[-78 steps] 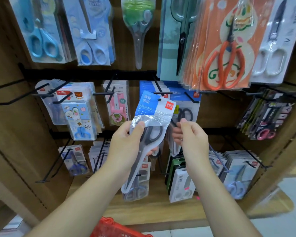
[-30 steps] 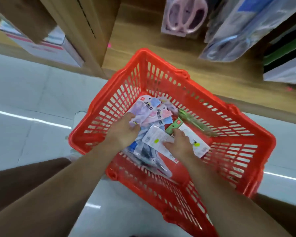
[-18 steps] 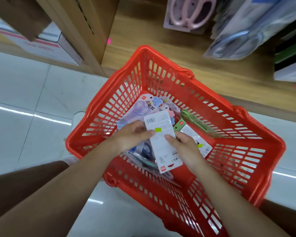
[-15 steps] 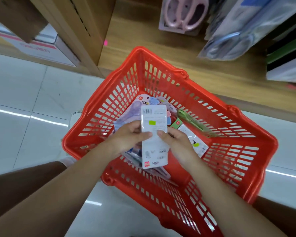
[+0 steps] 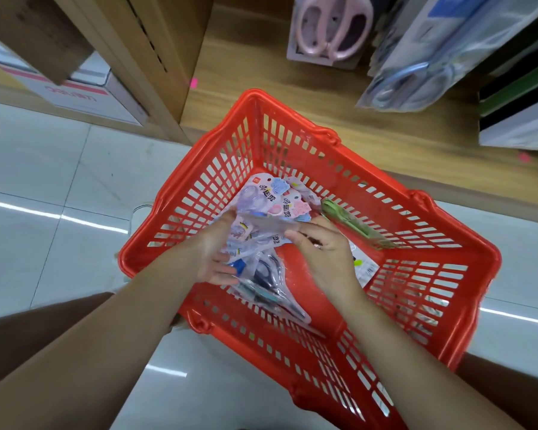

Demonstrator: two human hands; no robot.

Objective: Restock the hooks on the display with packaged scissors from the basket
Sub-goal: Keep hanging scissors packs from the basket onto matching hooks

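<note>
Packaged scissors (image 5: 272,198) in red basket (image 5: 423,274), one blurred pack (image 5: 261,226) gripped between left hand (image 5: 210,254) and right hand (image 5: 323,257).

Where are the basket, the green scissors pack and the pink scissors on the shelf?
basket (image 5: 292,116), head view, far rim
green scissors pack (image 5: 354,223), head view, middle
pink scissors (image 5: 331,41), head view, where handles join

Dial: centred on the red basket (image 5: 292,114), with 12 pointing at the shelf ledge (image 5: 261,72).
Mouth: is lying open upward.
Centre: left hand (image 5: 213,252) and right hand (image 5: 323,256) are gripping a blurred pack (image 5: 261,225), crowding the middle.
11 o'clock: printed packs (image 5: 271,197) are lying heaped.
2 o'clock: green pack (image 5: 348,221) is leaning along the wall.
Between the wrists: basket floor (image 5: 295,268) is showing bare.
12 to 2, beyond the rim: hanging packs (image 5: 416,76) are dangling over the ledge.
</note>
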